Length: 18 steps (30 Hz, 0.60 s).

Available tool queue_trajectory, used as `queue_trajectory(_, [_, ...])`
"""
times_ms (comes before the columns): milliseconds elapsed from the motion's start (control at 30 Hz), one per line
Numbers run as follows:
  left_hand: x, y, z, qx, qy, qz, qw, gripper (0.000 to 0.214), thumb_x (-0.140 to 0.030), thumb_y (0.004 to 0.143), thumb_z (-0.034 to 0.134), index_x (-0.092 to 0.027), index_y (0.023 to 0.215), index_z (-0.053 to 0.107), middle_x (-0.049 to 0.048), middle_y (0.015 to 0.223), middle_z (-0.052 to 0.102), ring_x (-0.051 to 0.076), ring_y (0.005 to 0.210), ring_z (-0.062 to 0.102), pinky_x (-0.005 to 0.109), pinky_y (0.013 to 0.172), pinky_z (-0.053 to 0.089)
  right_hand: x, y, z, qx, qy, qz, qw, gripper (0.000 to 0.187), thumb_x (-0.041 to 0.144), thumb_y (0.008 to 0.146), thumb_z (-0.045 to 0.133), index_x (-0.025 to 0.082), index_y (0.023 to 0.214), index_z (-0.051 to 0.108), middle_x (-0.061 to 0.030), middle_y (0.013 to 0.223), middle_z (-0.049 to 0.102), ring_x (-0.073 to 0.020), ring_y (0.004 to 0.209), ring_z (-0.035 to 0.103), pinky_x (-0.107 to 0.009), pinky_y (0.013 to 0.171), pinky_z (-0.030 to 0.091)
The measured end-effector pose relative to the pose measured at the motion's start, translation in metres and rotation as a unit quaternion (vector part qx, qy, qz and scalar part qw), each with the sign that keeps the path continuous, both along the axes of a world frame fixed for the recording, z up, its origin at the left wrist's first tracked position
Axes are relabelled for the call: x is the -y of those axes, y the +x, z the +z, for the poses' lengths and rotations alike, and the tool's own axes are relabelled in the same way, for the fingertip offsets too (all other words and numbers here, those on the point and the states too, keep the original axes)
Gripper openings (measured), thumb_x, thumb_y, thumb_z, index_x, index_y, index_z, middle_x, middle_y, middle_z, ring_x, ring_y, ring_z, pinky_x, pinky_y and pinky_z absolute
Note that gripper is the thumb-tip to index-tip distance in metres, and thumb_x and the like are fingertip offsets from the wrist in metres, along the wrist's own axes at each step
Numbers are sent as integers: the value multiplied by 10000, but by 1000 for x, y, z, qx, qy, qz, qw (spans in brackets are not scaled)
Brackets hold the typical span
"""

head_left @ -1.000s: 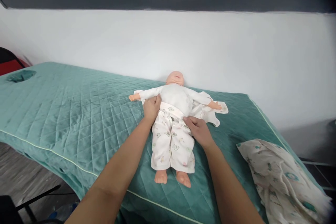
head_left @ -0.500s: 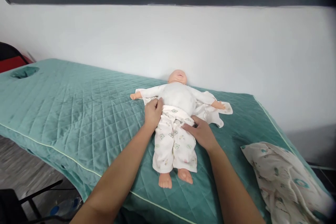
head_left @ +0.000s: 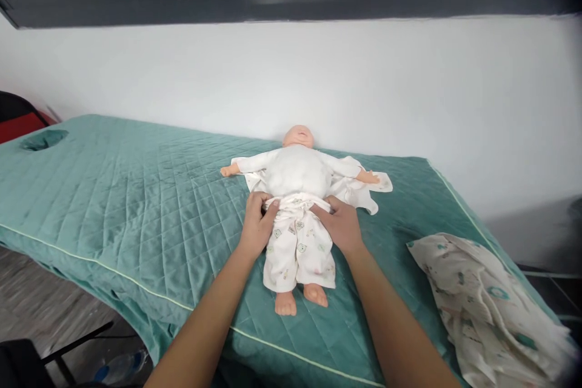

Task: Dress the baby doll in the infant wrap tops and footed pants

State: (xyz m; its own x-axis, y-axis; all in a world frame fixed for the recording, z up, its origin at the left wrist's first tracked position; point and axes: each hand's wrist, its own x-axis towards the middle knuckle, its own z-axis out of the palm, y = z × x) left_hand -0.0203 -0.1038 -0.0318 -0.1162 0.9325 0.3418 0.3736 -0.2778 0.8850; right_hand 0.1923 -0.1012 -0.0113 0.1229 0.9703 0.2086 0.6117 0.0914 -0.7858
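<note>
- While the doll point(head_left: 297, 176) lies on its back at ctr of frame, head point(head_left: 299, 135) near the wall point(head_left: 409, 85), its bare feet point(head_left: 285, 303) point to lwr ctr.
- L hand point(head_left: 258, 224), just left of ctr: grip pinching the waistband point(head_left: 297, 200) of the patterned pants point(head_left: 300, 254) btwn thumb & fingers; some fingertips hidden.
- R hand point(head_left: 341, 221), just right of ctr: grip pinching same waistband, opp. side; fingertips partly hidden too.
- Pants on doll's legs, waistband bunched below the white torso; ankles/feet stick out of the cuffs.
- Doll's arms spread L & R; white cloth point(head_left: 361, 196) w/ loose edges lies under/beside them.
- All on a bed w/ green quilted cover point(head_left: 159, 212), running ctr to far left.
- Crumpled printed bundle point(head_left: 482, 303) at lwr right, well apart from doll.
- Dark window frame point(head_left: 318, 0) along top; plastic bottle point(head_left: 122, 367) on floor, lwr left.
</note>
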Motion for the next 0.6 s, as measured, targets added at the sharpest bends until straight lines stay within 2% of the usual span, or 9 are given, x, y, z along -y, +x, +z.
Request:
queue_trajectory(100, [-4,0,-2,12,10,4,1000,271,-466,952,549,-228,1080,570,66,1175,549,180,1124,533,300,953,443,-1,0,0,-5,-8,4,1000,507,631,805,642,197,608,469,44,576,363,-120,611,362,-263,580,278])
queue_trajectory(233, [-4,1,-3,60,-49,-22,997,359,-501,944,564,-213,1158,550,48,1124,590,165,983,554,304,915,455,-3,2,0,-13,-12,12,1000,527,648,799,636,197,603,446,51,567,354,-113,596,358,-261,573,262])
queue_trajectory(300, [-6,2,-1,83,-59,-32,994,372,-497,931,589,-210,1165,552,43,1127,603,166,987,560,307,923,457,-3,2,-2,-4,-8,11,1000,518,644,814,619,198,609,453,47,563,382,-118,594,379,-264,580,263])
queue_trajectory(467, [-24,7,5,72,-31,-48,996,327,-434,927,607,-220,1171,566,49,1159,612,178,1036,574,321,947,462,-4,1,-5,40,36,-17,998,486,610,878,555,204,633,449,25,591,481,-144,626,458,-270,621,289])
queue_trajectory(533, [-34,9,6,52,-2,-48,998,296,-412,933,596,-224,1161,574,56,1167,608,184,1062,577,325,942,467,-6,1,-5,52,38,-36,997,500,625,889,540,207,638,429,23,584,483,-147,617,463,-270,621,287])
queue_trajectory(600, [-42,10,6,23,41,-41,998,250,-396,937,587,-226,1120,593,74,1234,575,200,1172,554,333,972,463,-8,0,-5,62,33,-49,996,510,644,895,526,210,646,424,23,580,485,-150,609,464,-270,619,281])
